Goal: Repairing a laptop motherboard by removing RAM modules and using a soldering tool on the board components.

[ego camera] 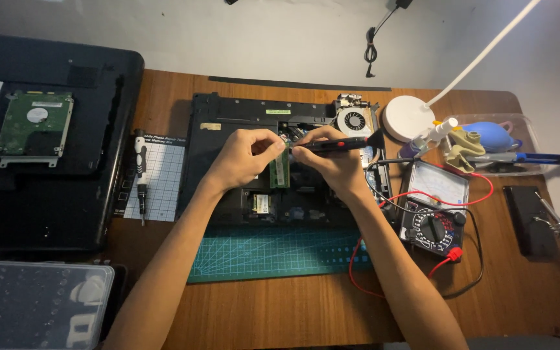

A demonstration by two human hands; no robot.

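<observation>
Head | right hand [332, 162] fingers pinching black brush [348, 142] | left hand [247, 155] pinching memory module [280, 170] (multimeter [432, 210] nearby)

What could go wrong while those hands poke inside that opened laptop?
The black tool in the right hand might slip and scratch the green memory module that the left hand steadies. The right forearm lies close to the multimeter and its red lead, so it could snag them.

Both forearms are bare to the elbow, with no sleeves showing. The left hand [244, 159] and right hand [333, 165] wear no gloves, rings or watch.
</observation>
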